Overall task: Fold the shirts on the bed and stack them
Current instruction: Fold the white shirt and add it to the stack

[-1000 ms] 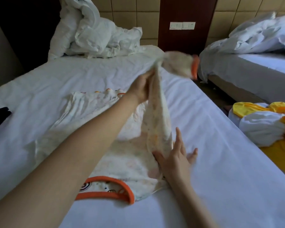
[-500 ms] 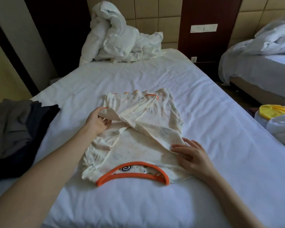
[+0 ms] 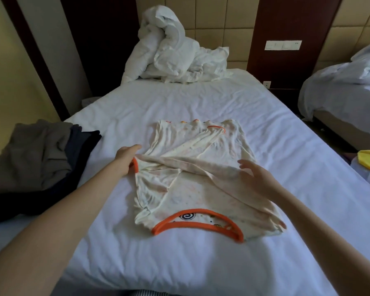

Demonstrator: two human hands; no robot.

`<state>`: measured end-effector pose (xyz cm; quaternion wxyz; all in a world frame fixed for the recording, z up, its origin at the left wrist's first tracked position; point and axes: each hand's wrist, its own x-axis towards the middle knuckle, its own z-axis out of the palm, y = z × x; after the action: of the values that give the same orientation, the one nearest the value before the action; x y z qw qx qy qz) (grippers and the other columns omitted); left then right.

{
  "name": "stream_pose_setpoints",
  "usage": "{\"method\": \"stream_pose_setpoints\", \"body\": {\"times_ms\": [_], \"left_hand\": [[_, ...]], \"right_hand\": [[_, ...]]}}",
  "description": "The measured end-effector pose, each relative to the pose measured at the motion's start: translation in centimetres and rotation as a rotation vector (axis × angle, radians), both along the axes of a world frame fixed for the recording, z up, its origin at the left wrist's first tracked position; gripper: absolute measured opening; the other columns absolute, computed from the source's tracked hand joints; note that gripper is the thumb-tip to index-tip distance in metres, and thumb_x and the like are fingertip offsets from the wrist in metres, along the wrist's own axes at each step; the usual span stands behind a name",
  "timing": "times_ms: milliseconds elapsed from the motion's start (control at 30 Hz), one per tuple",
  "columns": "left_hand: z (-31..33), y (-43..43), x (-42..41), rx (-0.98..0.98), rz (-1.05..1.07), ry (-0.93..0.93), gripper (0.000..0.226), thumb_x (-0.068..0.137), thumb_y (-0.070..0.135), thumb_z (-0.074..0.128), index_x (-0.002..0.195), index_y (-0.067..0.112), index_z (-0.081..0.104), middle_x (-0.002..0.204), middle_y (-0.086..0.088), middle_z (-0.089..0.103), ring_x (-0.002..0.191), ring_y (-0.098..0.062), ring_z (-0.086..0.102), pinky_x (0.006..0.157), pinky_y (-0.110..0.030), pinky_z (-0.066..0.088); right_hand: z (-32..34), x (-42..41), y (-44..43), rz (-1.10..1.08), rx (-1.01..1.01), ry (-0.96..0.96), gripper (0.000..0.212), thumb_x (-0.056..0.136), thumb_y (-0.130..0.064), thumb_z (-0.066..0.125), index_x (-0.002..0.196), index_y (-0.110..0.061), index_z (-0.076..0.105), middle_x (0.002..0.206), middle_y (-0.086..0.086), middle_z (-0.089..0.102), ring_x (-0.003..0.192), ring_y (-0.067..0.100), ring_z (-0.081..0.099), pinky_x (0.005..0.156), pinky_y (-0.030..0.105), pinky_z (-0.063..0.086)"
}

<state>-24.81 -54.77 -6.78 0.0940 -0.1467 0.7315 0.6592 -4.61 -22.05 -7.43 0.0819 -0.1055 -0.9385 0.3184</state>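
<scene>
1. Shirt [image 3: 201, 165], centre: thin cream cloth, matt, wrinkled; orange knit trim.
2. Bed sheet [image 3: 201, 101]: white cloth, matt, finely creased.
3. Duvet [image 3: 171, 50], 12 o'clock: white cloth, puffy, crumpled.
4. Garments [image 3: 41, 157], 9 o'clock: grey and navy cloth, matt.
5. Wall panel [image 3: 286, 20], 1 o'clock: dark wood, smooth, faint sheen.

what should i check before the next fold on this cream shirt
1. Left hand grips the orange sleeve cuff: ok.
2. Right hand free for the next fold: ok, fingers spread, holding nothing; whether it touches the cloth, cannot tell.
3. Shirt smooth: not ok, it is creased and the sleeve laid across it makes a ridge.
4. Collar in sight at the near end: ok.
5. Dark clothes apart from the shirt: ok, a strip of sheet lies between.
6. Room on the bed beyond the shirt: ok, bare sheet there.
</scene>
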Motion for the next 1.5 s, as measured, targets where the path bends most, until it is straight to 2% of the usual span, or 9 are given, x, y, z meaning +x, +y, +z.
{"method": "stream_pose_setpoints", "body": {"times_ms": [233, 333, 500, 633, 767, 900, 1200, 1333, 1500], "left_hand": [[1.7, 1.3, 1.6, -0.673, -0.275, 0.077, 0.038, 0.076, 0.02, 0.077, 0.097, 0.0, 0.052, 0.094, -0.016, 0.056, 0.091, -0.028, 0.057, 0.075, -0.032, 0.045], [2.5, 0.7, 0.7, -0.512, -0.251, 0.198, 0.009, 0.083, 0.006, 0.063, 0.082, 0.008, 0.055, 0.086, -0.015, 0.054, 0.078, -0.023, 0.053, 0.067, -0.03, 0.043], [5.1, 0.6, 0.6, -0.254, -0.259, 0.342, 0.016, 0.098, 0.017, 0.047, 0.083, 0.016, 0.046, 0.084, -0.003, 0.047, 0.061, -0.017, 0.048, 0.057, -0.032, 0.052], [7.6, 2.7, 0.5, -0.175, -0.236, 0.389, 0.011, 0.1, 0.02, 0.042, 0.091, 0.017, 0.046, 0.097, -0.006, 0.047, 0.081, -0.019, 0.049, 0.072, -0.043, 0.056], [10.4, 4.5, -0.1, 0.142, -0.288, 0.203, 0.017, 0.098, 0.011, 0.042, 0.083, 0.017, 0.047, 0.097, -0.009, 0.047, 0.087, -0.026, 0.053, 0.059, -0.042, 0.059], [10.5, 5.8, -1.6, 0.002, -0.476, 0.221, 0.025, 0.097, 0.0, 0.038, 0.082, 0.019, 0.044, 0.081, -0.001, 0.04, 0.059, -0.011, 0.04, 0.035, -0.014, 0.034], [10.5, 8.8, -6.7, -0.122, -0.568, 0.566, 0.055, 0.071, -0.029, 0.03, 0.051, 0.019, 0.046, 0.084, -0.002, 0.046, 0.066, -0.007, 0.047, 0.057, -0.019, 0.036], [5.8, 10.5, -8.5, -0.538, -0.285, 0.559, 0.043, 0.077, -0.013, 0.034, 0.092, 0.015, 0.064, 0.124, -0.004, 0.051, 0.118, -0.022, 0.044, 0.087, -0.027, 0.045], [-2.1, 11.5, -6.5, -0.37, -0.116, 0.266, 0.024, 0.091, 0.006, 0.046, 0.109, -0.003, 0.06, 0.117, -0.027, 0.059, 0.096, -0.035, 0.06, 0.073, -0.036, 0.049]], "right_hand": [[1.3, -1.5, -0.1, -0.192, 0.006, -0.218, 0.042, 0.098, -0.038, 0.036, 0.092, -0.005, 0.063, 0.088, 0.011, 0.062, 0.097, 0.024, 0.053, 0.091, 0.033, 0.025], [1.8, -1.1, 1.5, -0.133, 0.01, -0.27, 0.044, 0.09, -0.052, 0.05, 0.093, -0.011, 0.067, 0.095, 0.007, 0.063, 0.097, 0.02, 0.05, 0.092, 0.035, 0.026], [1.9, 0.3, 4.0, 0.023, -0.676, -0.078, 0.082, 0.054, -0.071, 0.072, 0.1, -0.002, 0.067, 0.099, 0.009, 0.068, 0.093, 0.019, 0.063, 0.081, 0.029, 0.049], [1.8, 0.9, 5.0, 0.031, -0.569, -0.043, 0.076, 0.06, -0.071, 0.066, 0.097, -0.004, 0.067, 0.092, 0.002, 0.068, 0.091, 0.015, 0.059, 0.088, 0.032, 0.038], [1.9, 1.0, 5.3, -0.083, -0.63, 0.029, 0.027, 0.096, -0.026, 0.047, 0.076, -0.014, 0.061, 0.071, -0.002, 0.053, 0.075, 0.016, 0.044, 0.069, 0.03, 0.031], [0.1, 0.0, 4.8, -0.27, -0.411, 0.057, 0.019, 0.091, -0.023, 0.055, 0.075, -0.019, 0.063, 0.069, -0.001, 0.056, 0.073, 0.019, 0.049, 0.071, 0.034, 0.04], [-3.5, -0.8, 3.9, -0.45, 0.003, 0.208, 0.016, 0.095, -0.027, 0.047, 0.085, -0.03, 0.059, 0.084, -0.001, 0.062, 0.106, 0.015, 0.048, 0.083, 0.027, 0.016], [-3.8, -1.0, 3.9, -0.465, 0.083, 0.175, 0.017, 0.095, -0.026, 0.046, 0.092, -0.027, 0.063, 0.082, 0.001, 0.06, 0.11, 0.018, 0.048, 0.08, 0.024, 0.015], [-3.4, -0.6, 3.5, -0.445, 0.015, 0.21, 0.01, 0.09, -0.03, 0.049, 0.091, -0.029, 0.06, 0.067, -0.018, 0.052, 0.105, 0.017, 0.049, 0.08, 0.024, 0.015]]}}
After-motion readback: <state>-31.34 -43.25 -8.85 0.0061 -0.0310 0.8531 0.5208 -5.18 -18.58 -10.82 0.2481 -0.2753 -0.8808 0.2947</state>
